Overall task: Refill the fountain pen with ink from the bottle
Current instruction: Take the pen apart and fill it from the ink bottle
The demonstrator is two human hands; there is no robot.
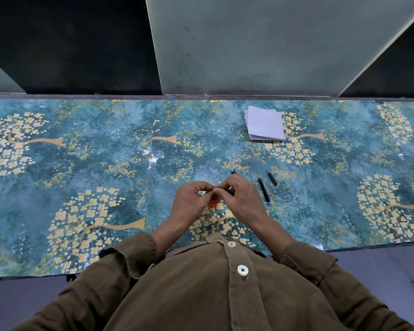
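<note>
My brown shirt (213,295) fills the foreground. Over the floral table (81,163), my left hand (189,203) and right hand (239,199) curl together, pinching something small above the orange ink bottle (212,203). Two pen parts (264,190) lie right; paper (264,124) farther back.

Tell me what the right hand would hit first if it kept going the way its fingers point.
The right hand has its fingers aimed left toward the left hand, above the red ink bottle. Going straight on, it would likely meet the left hand's fingertips first; they already look nearly touching, though depth is unclear.
</note>
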